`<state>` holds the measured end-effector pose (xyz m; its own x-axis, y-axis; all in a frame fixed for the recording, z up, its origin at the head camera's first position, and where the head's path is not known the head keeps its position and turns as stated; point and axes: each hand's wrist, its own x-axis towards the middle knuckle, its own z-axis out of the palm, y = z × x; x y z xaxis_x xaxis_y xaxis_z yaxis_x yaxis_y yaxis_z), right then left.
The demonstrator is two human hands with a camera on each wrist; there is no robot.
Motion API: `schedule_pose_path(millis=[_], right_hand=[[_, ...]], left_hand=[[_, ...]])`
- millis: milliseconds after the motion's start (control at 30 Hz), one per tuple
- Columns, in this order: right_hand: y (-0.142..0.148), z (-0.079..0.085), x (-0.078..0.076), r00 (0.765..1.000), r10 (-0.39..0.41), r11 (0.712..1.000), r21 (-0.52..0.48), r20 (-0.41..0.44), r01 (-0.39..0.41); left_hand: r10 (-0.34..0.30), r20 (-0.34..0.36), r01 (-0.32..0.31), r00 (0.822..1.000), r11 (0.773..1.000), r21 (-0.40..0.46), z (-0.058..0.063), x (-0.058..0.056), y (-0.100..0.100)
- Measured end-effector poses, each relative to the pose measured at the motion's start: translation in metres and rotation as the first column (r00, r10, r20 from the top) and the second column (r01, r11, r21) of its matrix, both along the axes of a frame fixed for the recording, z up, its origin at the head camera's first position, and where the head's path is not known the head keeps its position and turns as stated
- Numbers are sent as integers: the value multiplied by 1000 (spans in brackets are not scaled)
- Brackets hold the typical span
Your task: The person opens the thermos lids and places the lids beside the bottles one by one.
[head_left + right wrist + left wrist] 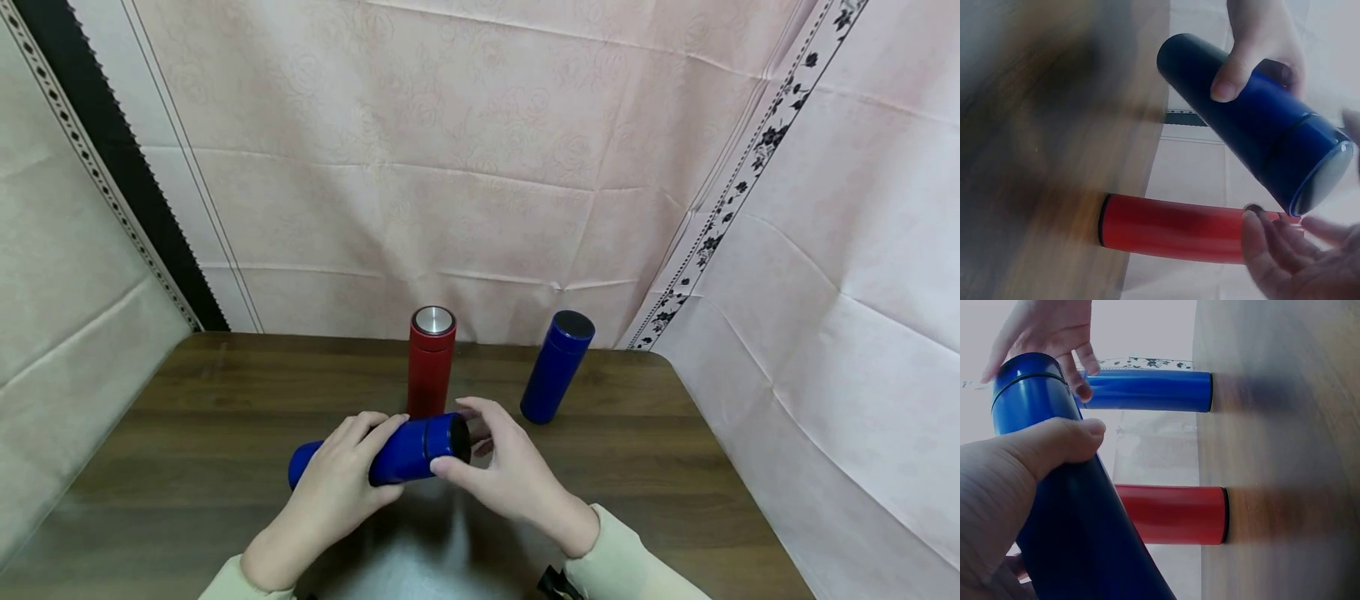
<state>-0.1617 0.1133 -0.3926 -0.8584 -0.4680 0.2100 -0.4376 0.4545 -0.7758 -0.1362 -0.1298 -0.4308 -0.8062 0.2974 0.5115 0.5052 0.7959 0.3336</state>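
Observation:
My left hand grips a blue thermos flask around its body. The flask is held above the table, lying nearly level in the head view with its dark-topped lid to the right. Around that lid end hovers my right hand, fingers spread and loosely bent; in the head view its thumb overlaps the lid's edge. The right wrist view has the right fingers just off the lid, nothing between them. A red flask with a silver top stands right behind the held one.
A second blue flask stands upright at the back right of the wooden table. Patterned cloth hangs behind the table, and more cloth closes in both sides.

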Motion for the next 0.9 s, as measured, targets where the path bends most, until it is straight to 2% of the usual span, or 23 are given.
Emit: schedule_pose_path(millis=[100, 167, 500, 700, 900], right_hand=[[0, 0, 0, 996, -55, 998, -31, 63, 57], [0, 1, 0, 995, -62, 997, -35, 83, 65], [1, -2, 0, 997, 3, 999, -38, 75, -1], [4, -5, -2, 997, 78, 996, -42, 26, -77], [8, -7, -2, 988, 150, 989, -5, -46, -150]], left_hand=[[3, -23, -3, 1000, 1000, 2, 0, -1, 0], [5, -29, -5, 1000, 1000, -1, 0, -1, 0], [0, -26, 0, 1000, 1000, -11, -2, -2, 0], [3, -7, -3, 1000, 1000, -23, -3, -2, -1], [4, 34, -2, 999, 999, -43, -2, -2, -3]])
